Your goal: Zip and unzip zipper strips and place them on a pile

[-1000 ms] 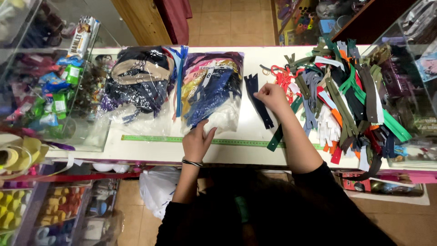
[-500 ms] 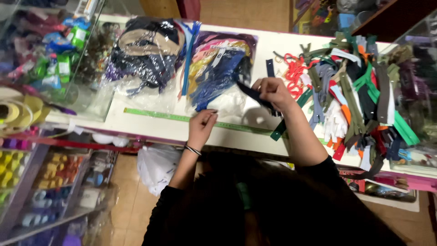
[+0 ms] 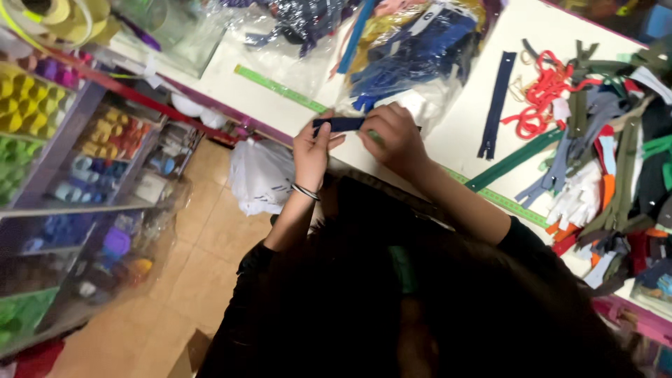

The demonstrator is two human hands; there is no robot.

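My left hand (image 3: pixel 311 150), with a thin bracelet on the wrist, and my right hand (image 3: pixel 395 136) both grip a short dark navy zipper (image 3: pixel 339 124). They hold it stretched flat between them just above the front edge of the white counter (image 3: pixel 462 133), over the green measuring strip (image 3: pixel 280 87) fixed along that edge. A second navy zipper (image 3: pixel 497 105) lies on the counter to the right of my right hand. My head and dark sleeves hide the space below the hands.
A heap of mixed-colour zippers (image 3: pixel 609 154) and red ones (image 3: pixel 542 91) covers the counter's right side. Clear bags of zippers (image 3: pixel 413 49) lie behind my hands. A white plastic bag (image 3: pixel 262 175) hangs under the counter. Shelves of coloured thread spools (image 3: pixel 42 126) stand at left.
My right hand carried a navy zipper from the pile's edge to the front of the counter. My left hand lifted off the counter and took its other end. The view swung left.
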